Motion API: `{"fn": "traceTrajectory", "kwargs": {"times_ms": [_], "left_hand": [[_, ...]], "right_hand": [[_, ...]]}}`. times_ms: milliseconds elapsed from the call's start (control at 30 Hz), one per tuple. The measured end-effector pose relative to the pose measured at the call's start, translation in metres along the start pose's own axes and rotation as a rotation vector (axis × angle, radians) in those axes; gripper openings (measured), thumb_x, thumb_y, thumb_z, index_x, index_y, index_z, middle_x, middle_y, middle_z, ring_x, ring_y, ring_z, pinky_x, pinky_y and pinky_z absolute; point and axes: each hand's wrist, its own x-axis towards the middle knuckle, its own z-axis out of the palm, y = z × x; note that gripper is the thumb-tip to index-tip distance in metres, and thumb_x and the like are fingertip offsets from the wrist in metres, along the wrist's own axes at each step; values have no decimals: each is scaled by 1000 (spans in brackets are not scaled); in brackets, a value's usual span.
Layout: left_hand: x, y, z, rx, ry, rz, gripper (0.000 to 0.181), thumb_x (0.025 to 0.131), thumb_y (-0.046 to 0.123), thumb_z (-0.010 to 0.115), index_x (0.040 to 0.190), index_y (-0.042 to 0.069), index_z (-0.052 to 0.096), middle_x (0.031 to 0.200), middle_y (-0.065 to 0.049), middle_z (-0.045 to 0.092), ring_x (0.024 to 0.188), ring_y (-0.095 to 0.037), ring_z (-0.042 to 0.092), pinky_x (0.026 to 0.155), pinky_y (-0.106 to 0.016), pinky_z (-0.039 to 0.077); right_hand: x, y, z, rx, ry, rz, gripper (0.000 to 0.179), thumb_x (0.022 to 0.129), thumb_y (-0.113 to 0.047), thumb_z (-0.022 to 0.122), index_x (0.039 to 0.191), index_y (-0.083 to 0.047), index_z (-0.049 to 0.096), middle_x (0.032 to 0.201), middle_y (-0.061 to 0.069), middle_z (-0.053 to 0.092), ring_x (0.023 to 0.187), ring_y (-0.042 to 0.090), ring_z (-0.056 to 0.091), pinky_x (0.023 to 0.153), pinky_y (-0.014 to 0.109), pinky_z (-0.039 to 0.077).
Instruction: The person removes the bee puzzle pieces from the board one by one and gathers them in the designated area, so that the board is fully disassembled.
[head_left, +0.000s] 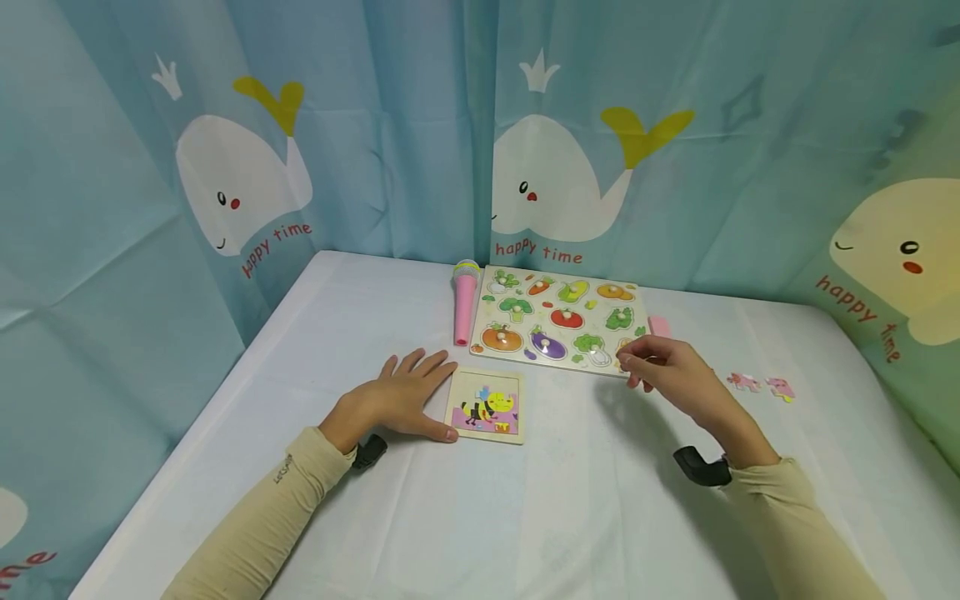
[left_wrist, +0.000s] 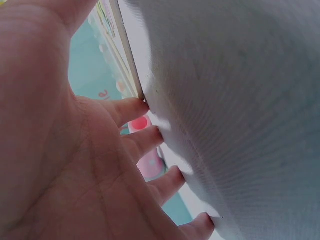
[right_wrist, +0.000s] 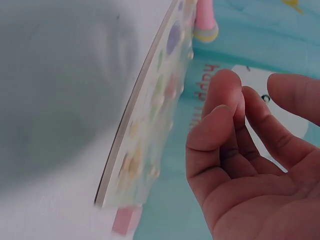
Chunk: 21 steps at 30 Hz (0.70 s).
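A small square wooden jigsaw tray (head_left: 486, 435) with a bee picture lies flat on the white table, bare wood showing across part of its upper area. At its left edge my left hand (head_left: 405, 402) rests with fingers spread, thumb and index finger touching the frame's side. My right hand (head_left: 670, 375) hovers above the table by the right corner of the vegetable peg board (head_left: 525, 312). In the right wrist view, that hand's fingers (right_wrist: 215, 127) are loosely bent and nothing lies between them. Two pink jigsaw pieces, one (head_left: 744, 382) and another (head_left: 781, 388), lie right of the right hand.
A pink toy microphone (head_left: 465, 308) lies along the peg board's left side. Behind the board's right edge a pink object (head_left: 660, 326) sticks out, mostly hidden. Light-blue curtains (head_left: 420, 167) with whale prints hang behind and beside the table (head_left: 450, 517).
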Motion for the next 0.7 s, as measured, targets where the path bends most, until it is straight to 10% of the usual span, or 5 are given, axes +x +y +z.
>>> {"fn": "traceTrajectory", "kwargs": {"times_ms": [700], "left_hand": [[2,-1,0,10,-5,2,115,88,67,78,173,13,21,179,-9,12,163,-40,5,125,-68,4]], "right_hand": [[22,-40,55,34,-134,-97,25,108,-18,67,120,3,70,98,15,73,90,33,69,77,40,56]]}}
